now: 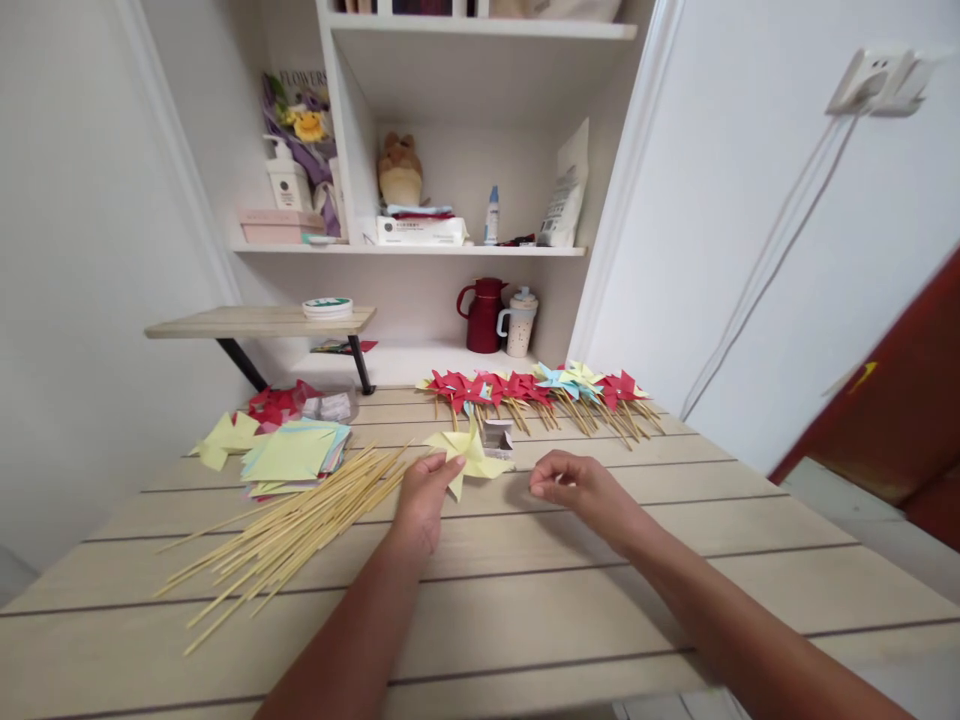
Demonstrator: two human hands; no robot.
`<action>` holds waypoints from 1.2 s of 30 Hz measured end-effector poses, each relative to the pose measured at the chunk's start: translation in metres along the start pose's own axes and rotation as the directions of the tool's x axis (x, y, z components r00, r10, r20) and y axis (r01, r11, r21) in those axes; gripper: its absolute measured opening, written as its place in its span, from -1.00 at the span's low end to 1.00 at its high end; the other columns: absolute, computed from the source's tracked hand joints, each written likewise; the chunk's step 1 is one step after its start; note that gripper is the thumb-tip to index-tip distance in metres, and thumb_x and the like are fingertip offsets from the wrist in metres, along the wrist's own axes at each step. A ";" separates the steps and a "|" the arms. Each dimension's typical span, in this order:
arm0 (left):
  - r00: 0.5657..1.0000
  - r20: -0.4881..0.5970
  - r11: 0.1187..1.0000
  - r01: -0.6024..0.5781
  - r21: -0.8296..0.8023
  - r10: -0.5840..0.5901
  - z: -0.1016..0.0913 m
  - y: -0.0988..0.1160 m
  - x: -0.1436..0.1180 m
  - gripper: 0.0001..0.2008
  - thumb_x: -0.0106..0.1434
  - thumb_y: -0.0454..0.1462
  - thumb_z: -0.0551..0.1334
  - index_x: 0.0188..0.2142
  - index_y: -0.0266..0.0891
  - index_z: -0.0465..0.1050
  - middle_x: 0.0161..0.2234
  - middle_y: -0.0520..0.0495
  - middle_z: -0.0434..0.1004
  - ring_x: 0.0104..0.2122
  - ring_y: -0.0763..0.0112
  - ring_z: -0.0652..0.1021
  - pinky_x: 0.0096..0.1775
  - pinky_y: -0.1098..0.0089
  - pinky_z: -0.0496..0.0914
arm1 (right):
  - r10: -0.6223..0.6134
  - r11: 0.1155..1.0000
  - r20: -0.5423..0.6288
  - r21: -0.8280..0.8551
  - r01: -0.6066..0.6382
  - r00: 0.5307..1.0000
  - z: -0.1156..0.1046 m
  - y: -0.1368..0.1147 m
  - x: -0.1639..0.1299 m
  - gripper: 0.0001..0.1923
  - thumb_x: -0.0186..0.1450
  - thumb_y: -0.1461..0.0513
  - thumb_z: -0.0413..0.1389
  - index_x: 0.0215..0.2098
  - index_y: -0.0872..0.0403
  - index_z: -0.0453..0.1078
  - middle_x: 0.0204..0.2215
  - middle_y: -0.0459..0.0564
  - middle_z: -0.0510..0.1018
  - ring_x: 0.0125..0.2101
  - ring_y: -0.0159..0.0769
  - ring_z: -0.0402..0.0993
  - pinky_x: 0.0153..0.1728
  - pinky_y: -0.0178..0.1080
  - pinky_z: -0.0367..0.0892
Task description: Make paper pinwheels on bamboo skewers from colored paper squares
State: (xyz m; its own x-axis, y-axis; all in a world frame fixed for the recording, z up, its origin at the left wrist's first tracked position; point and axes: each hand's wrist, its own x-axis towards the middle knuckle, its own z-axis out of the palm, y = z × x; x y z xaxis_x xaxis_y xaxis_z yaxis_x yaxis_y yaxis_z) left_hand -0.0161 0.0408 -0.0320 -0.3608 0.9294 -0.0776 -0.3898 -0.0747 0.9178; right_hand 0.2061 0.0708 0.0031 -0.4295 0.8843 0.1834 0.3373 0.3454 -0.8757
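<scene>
Between the thumb and fingers of my left hand [427, 498] is a yellow paper pinwheel [474, 458], its folded blades spread above the table. My right hand [574, 482] hovers to the right of it, thumb and forefinger pinched together; anything between those fingertips is too small to make out. Just behind the pinwheel stands a small open box [498, 440]. To the left of my left hand lies a loose pile of thin wooden sticks [300, 530]. Stacked paper squares [292, 452], yellow on top, sit beyond the sticks.
Finished pinwheels on sticks [517, 388], red, blue and yellow, lie along the table's back. Another yellow pinwheel [225, 438] and red paper pieces [274, 403] are at the left, near a small raised shelf [255, 322]. A red jug [485, 318] and a cup [520, 325] stand behind.
</scene>
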 end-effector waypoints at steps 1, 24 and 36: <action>1.000 -0.004 1.000 -0.010 0.001 0.010 0.000 -0.001 0.000 -0.63 -0.17 -0.20 0.54 -0.36 -0.32 0.60 -0.32 -0.15 0.65 -0.29 0.29 0.59 -0.15 0.34 0.40 | -0.030 0.999 -0.017 -0.022 0.030 0.999 0.001 -0.007 0.003 -0.86 0.15 0.15 0.22 -0.46 0.06 0.49 -0.39 -0.02 0.54 -0.35 -0.24 0.42 -0.27 -0.21 0.27; 0.985 -0.151 0.996 -0.087 -0.033 0.081 -0.009 0.001 0.010 -0.63 -0.14 -0.17 0.49 -0.33 -0.32 0.60 -0.32 -0.13 0.65 -0.34 0.35 0.56 -0.27 0.39 0.36 | -0.173 0.944 0.254 -0.232 0.234 0.952 0.059 0.005 0.009 -0.80 0.13 0.43 0.13 -0.51 0.07 0.52 -0.38 -0.02 0.49 -0.31 -0.26 0.43 -0.24 -0.26 0.31; 0.992 -0.021 0.991 -0.120 0.064 0.121 -0.001 0.009 -0.001 -0.67 -0.14 -0.15 0.50 -0.39 -0.31 0.61 -0.38 -0.11 0.64 -0.33 0.31 0.57 -0.23 0.36 0.37 | -0.229 0.973 -0.303 -0.101 0.207 0.925 0.040 -0.006 0.014 -0.76 0.23 0.08 0.19 -0.23 0.03 0.55 -0.25 0.03 0.52 -0.22 -0.17 0.44 -0.18 -0.16 0.34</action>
State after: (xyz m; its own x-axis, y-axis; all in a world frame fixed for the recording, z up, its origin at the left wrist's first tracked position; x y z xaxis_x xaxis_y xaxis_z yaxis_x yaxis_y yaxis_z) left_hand -0.0194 0.0388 -0.0243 -0.4230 0.9058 0.0260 -0.2893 -0.1621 0.9434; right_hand 0.1643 0.0679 -0.0071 -0.2210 0.8343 0.5051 0.3240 0.5512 -0.7689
